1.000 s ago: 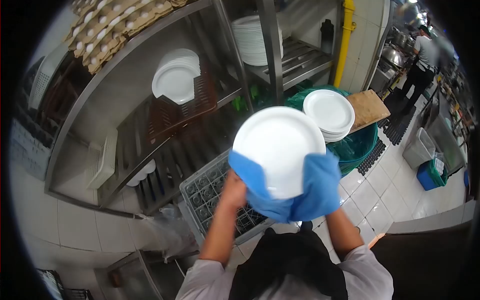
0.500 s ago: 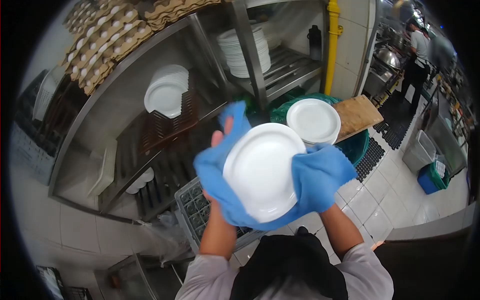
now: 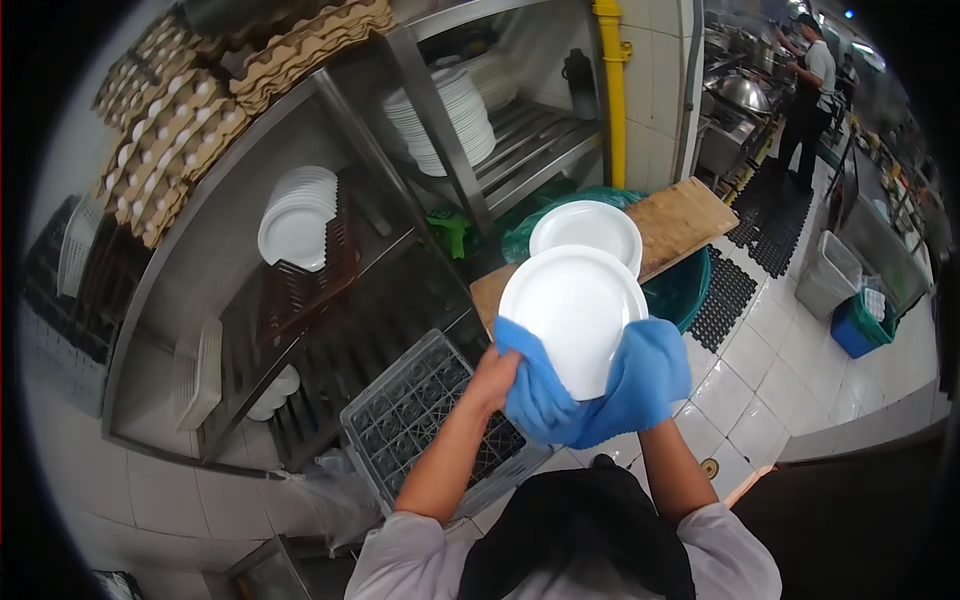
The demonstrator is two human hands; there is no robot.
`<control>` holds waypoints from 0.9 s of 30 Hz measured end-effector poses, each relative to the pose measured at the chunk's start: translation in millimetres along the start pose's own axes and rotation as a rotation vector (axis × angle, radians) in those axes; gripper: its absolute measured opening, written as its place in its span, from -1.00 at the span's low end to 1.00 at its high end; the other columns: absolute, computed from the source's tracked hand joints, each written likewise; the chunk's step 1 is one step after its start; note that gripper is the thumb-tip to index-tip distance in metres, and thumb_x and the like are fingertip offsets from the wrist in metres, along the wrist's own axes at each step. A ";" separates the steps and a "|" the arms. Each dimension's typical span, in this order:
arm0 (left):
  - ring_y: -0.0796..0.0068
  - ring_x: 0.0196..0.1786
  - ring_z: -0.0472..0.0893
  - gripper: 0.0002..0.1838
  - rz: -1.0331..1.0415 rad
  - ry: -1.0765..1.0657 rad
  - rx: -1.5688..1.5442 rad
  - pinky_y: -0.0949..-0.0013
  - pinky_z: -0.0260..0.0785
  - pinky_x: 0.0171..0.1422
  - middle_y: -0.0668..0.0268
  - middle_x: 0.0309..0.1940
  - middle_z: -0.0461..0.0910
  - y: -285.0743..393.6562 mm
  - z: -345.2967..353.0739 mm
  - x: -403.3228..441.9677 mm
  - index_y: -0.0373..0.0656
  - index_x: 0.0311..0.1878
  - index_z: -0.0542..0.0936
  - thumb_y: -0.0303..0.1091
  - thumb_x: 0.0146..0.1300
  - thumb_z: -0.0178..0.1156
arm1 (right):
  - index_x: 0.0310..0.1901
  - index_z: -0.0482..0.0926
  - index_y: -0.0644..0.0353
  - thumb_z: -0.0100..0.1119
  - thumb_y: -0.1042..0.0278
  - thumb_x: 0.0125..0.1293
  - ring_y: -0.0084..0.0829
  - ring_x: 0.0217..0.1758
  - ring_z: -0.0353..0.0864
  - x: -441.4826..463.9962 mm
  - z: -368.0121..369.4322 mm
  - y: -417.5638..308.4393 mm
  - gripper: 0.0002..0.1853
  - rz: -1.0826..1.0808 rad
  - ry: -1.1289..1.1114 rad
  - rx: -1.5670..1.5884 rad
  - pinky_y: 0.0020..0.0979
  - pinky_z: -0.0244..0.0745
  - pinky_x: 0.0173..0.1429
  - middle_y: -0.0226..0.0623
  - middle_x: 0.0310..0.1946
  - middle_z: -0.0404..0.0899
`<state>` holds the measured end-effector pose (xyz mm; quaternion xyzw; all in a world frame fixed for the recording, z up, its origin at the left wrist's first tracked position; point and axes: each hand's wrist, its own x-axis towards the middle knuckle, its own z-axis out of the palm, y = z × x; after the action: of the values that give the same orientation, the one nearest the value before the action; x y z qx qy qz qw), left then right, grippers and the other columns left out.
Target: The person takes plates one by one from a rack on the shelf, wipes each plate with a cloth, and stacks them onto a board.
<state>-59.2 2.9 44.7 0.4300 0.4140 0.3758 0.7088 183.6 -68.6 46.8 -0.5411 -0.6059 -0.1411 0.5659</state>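
Note:
A round white plate [image 3: 573, 310] is held out in front of me, its inner face up. My left hand [image 3: 494, 378] grips the plate's lower left edge through a blue cloth [image 3: 540, 405]. On the right side, my right hand [image 3: 650, 375] is wrapped in the same cloth and closes on the plate's rim; its fingers are hidden under the fabric. Just beyond, another white plate [image 3: 588, 222] lies on a wooden board [image 3: 685, 225], partly covered by the held plate.
Beneath the board stands a green bin [image 3: 690, 290]. A grey glass rack [image 3: 400, 410] sits low at left. Steel shelves hold a plate stack [image 3: 440, 125] and a brown rack [image 3: 315, 300] with plates. Egg trays [image 3: 170, 140] are piled above. A co-worker [image 3: 808, 100] stands far right.
The held plate has moved right and away from me, now overlapping the plate on the board. The cloth has come off its left side and gathers along the lower edge. My view has shifted.

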 end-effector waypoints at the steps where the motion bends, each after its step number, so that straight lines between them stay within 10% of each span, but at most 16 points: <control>1: 0.23 0.10 0.69 -0.55 -0.012 0.049 -0.036 0.14 0.59 0.22 0.05 0.14 0.63 1.9 2.8 14.4 -0.33 0.35 0.43 -0.26 0.52 0.06 | -0.53 0.48 0.17 0.30 0.44 -0.04 -0.10 -0.31 0.52 10.5 -14.6 -7.1 -0.85 0.005 -0.001 -0.002 -0.08 0.42 -0.14 -0.23 -0.40 0.57; 3: 0.20 0.11 0.69 -0.55 -0.032 0.090 -0.057 0.12 0.61 0.20 0.03 0.15 0.62 12.0 4.0 42.0 -0.35 0.35 0.43 -0.27 0.52 0.06 | -0.48 0.53 0.16 0.28 0.50 -0.05 -0.15 -0.34 0.49 44.8 -51.1 -27.2 -0.90 -0.113 -0.421 0.176 -0.13 0.39 -0.16 -0.25 -0.41 0.55; 7: 0.14 0.12 0.70 -0.54 -0.096 0.169 -0.070 0.08 0.65 0.15 -0.01 0.17 0.61 17.2 6.4 100.4 -0.40 0.35 0.41 -0.29 0.53 0.06 | -0.56 0.46 0.03 0.20 0.40 0.28 -0.35 -0.44 0.56 -8.2 -29.0 -2.2 -0.76 -0.151 -0.440 -0.062 -0.13 0.46 -0.18 -0.54 -0.57 0.49; 12: 0.26 -0.07 0.72 -0.62 0.003 0.279 -0.079 0.16 0.66 0.05 0.13 -0.02 0.69 -0.6 3.4 167.4 -0.32 0.20 0.52 -0.20 0.53 0.12 | -0.47 0.54 0.20 0.21 0.48 0.14 -0.35 -0.34 0.59 -48.6 -19.5 12.2 -0.93 -0.585 -0.988 -0.915 -0.03 0.47 -0.30 -0.42 -0.45 0.57; 16: 0.28 -0.03 0.72 -0.64 0.096 0.436 -0.026 0.15 0.65 0.06 0.16 0.00 0.69 11.1 8.5 159.5 -0.27 0.18 0.55 -0.20 0.52 0.16 | 0.06 0.66 0.31 0.22 0.51 0.10 -0.11 0.00 0.65 42.9 -70.2 -16.3 -0.58 -0.798 -0.718 -0.670 -0.04 0.55 -0.08 -0.24 -0.23 0.61; 19: 0.25 0.03 0.70 -0.64 0.007 0.248 -0.042 0.15 0.62 0.15 0.17 0.06 0.67 18.0 -0.6 99.1 -0.26 0.21 0.55 -0.30 0.44 0.23 | 0.09 0.67 0.25 0.24 0.48 0.14 0.00 0.02 0.67 56.5 -87.7 -4.0 -0.58 -0.715 -0.679 -0.342 0.01 0.56 -0.06 -0.16 -0.32 0.61; 21: 0.24 0.12 0.68 -0.50 -0.057 -0.024 0.192 0.15 0.54 0.27 0.17 0.11 0.66 8.2 -31.2 52.6 -0.25 0.30 0.52 -0.34 0.33 0.34 | -0.06 0.69 0.16 0.22 0.42 0.24 -0.14 -0.07 0.66 65.0 -100.7 -6.8 -0.76 -0.087 -0.340 0.124 -0.08 0.52 0.15 -0.13 -0.09 0.65; 27: 0.27 0.16 0.66 -0.30 0.024 -0.238 1.198 0.25 0.49 0.30 0.15 0.10 0.69 82.8 -86.3 -29.7 -0.13 0.29 0.59 -0.21 0.04 0.58 | -0.16 0.67 0.09 0.27 0.35 0.20 -0.19 -0.09 0.67 115.8 -40.7 -64.7 -0.82 0.189 -0.399 -0.269 -0.16 0.54 0.12 -0.18 -0.16 0.65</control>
<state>-163.5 31.0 104.0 0.7977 0.4665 0.0351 0.3806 178.8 -67.3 185.4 -0.6829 -0.6280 -0.0576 0.3688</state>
